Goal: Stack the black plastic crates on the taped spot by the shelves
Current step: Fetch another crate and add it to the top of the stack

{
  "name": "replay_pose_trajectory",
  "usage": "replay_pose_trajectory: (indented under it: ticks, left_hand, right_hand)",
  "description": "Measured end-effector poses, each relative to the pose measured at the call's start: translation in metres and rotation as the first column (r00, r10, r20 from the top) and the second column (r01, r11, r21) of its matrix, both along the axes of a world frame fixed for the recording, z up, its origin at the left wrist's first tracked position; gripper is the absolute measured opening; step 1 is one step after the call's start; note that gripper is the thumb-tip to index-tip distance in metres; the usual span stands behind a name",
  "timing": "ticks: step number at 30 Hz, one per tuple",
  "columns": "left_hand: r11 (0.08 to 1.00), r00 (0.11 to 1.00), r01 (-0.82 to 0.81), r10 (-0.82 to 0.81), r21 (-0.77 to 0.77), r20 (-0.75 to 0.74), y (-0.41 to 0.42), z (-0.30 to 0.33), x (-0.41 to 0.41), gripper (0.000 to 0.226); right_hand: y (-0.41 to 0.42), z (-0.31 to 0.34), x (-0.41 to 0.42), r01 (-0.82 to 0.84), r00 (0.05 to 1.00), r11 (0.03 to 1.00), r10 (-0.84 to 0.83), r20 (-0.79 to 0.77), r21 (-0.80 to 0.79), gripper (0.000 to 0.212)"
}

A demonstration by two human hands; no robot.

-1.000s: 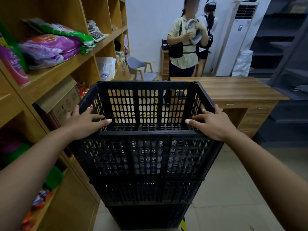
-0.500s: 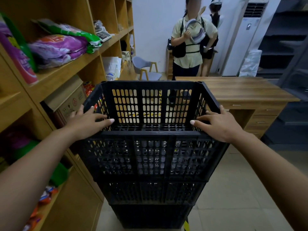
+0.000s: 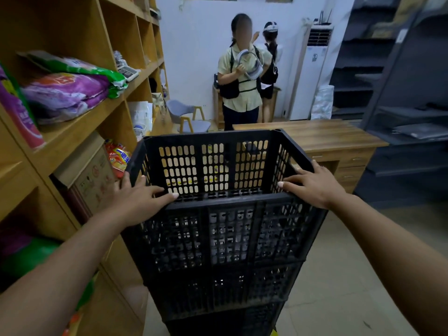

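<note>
Both hands have kept their places on the top crate's near rim since the earlier frames; only the head view has shifted, and the person behind the bench has raised the white band higher.

Grip: left hand (image 3: 135, 202) lies over the near-left corner of the top crate (image 3: 218, 166), fingers nearly straight along the rim, thumb up against the left wall. Right hand (image 3: 315, 185) lies over the near-right corner, fingers spread on the rim. Neither hand curls round anything; both press or steady.

Task thing: the top crate sits on a stack of black crates (image 3: 223, 275), at least two more under it, just right of the wooden shelves (image 3: 80, 132). A scrap of yellow tape (image 3: 274, 332) shows at the stack's foot; yellow marks also show through the crate's far wall.

Risk (judgement): the stack is tall and narrow. If the top crate is not seated square on the one below, a push from the flat hands could slide or tip it, towards the shelves or the bench (image 3: 315, 137) beyond. I cannot tell whether the base sits fully on the tape.

Writing: the cardboard box (image 3: 89, 175) left of the crate carries small handling symbols. The orange packets (image 3: 117, 157) and purple bag (image 3: 65, 93) carry print too blurred to read.
</note>
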State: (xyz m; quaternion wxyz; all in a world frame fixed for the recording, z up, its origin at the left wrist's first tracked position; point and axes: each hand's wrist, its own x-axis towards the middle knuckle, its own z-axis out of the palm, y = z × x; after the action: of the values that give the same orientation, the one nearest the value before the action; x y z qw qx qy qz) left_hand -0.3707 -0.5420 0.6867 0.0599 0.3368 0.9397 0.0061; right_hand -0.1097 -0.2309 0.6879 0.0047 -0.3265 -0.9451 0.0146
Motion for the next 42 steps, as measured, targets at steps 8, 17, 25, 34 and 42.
replay_pose_trajectory:
  ticks: [8,17,25,34,42]
  left_hand:
    - [0.999,1.0,0.009,-0.009,0.043,-0.004,-0.002,0.001,-0.002,0.09]
    - [0.997,0.996,-0.057,0.06,0.048,-0.062,-0.001,-0.005,-0.002,0.086]
    - [0.996,0.993,-0.088,0.089,0.013,-0.078,0.002,-0.001,0.008,0.087]
    - [0.997,0.997,-0.071,0.07,-0.018,-0.039,0.003,0.002,0.013,0.086]
    - [0.997,0.997,-0.068,0.067,-0.024,-0.043,0.003,0.002,0.005,0.084]
  right_hand:
    - [-0.009,0.004,0.0,0.052,0.999,0.998,-0.051,0.006,-0.019,0.07]
    - [-0.015,0.008,0.005,0.025,1.0,0.999,-0.025,-0.012,-0.044,0.072]
    - [-0.003,0.006,0.004,-0.025,1.0,0.999,0.025,0.0,-0.038,0.069]
    - [0.002,0.002,0.005,-0.002,1.0,0.999,0.003,0.025,-0.038,0.072]
    - [-0.011,0.004,0.006,0.019,1.0,0.999,-0.018,0.019,-0.04,0.072]
